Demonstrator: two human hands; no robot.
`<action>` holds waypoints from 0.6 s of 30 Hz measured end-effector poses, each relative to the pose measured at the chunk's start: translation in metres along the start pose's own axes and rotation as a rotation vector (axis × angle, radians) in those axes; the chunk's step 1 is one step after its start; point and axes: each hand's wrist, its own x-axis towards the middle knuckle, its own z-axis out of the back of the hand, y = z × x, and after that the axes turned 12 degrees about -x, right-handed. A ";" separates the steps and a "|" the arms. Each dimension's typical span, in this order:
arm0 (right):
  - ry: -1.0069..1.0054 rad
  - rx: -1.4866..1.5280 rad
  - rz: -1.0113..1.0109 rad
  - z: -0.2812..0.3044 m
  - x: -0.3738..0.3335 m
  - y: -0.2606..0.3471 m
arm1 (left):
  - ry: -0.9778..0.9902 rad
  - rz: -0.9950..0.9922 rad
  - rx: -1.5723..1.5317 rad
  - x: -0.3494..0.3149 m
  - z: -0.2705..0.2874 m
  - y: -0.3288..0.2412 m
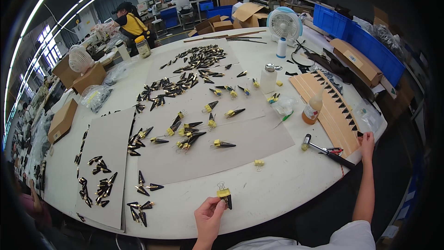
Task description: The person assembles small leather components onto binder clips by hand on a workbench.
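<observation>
Over the table's near edge, left hand pinches a black pointed piece, yellow clip uppermost, presumably clamping it shut; at right, right hand meets tan board, finger closure indeterminable.

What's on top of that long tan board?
A row of black triangular pieces along the right edge. What the cone-topped bottle covers of the board can't be seen.

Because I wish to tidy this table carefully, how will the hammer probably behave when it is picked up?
The hammer is probably stiff and head-heavy, since its silver head and shaft look like metal. Its dull black grip seems unlikely to slip much.
</observation>
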 end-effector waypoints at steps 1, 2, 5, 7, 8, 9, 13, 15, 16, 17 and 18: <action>0.072 0.171 -0.163 0.003 0.008 -0.005 | 0.003 0.023 -0.019 -0.002 -0.001 -0.004; 0.094 0.269 -0.274 0.007 0.002 0.019 | 0.035 0.015 0.021 -0.003 0.004 -0.002; 0.096 0.466 -0.237 0.062 -0.024 0.096 | 0.025 0.132 -0.174 0.001 0.010 -0.011; 0.225 0.667 -0.004 0.064 -0.080 0.185 | 0.030 0.143 -0.244 -0.003 0.014 -0.010; 0.337 0.721 0.071 0.049 -0.119 0.227 | 0.018 0.170 -0.358 -0.003 0.009 -0.013; 0.447 0.768 0.152 0.034 -0.157 0.267 | 0.007 0.198 -0.480 -0.002 0.006 -0.014; 1.099 0.971 -0.019 -0.040 -0.291 0.327 | 0.117 0.329 -0.641 0.008 -0.007 -0.020; 1.217 1.014 -0.106 -0.048 -0.329 0.344 | 0.121 0.356 -0.781 0.008 0.000 -0.024; 1.236 0.997 -0.139 -0.050 -0.338 0.345 | 0.176 0.339 -0.839 0.009 0.008 -0.023; 1.218 0.972 -0.066 -0.052 -0.343 0.347 | 0.175 0.313 -0.844 0.009 0.012 -0.026; 1.201 0.955 0.019 -0.058 -0.346 0.351 | 0.142 0.293 -0.824 0.010 0.017 -0.026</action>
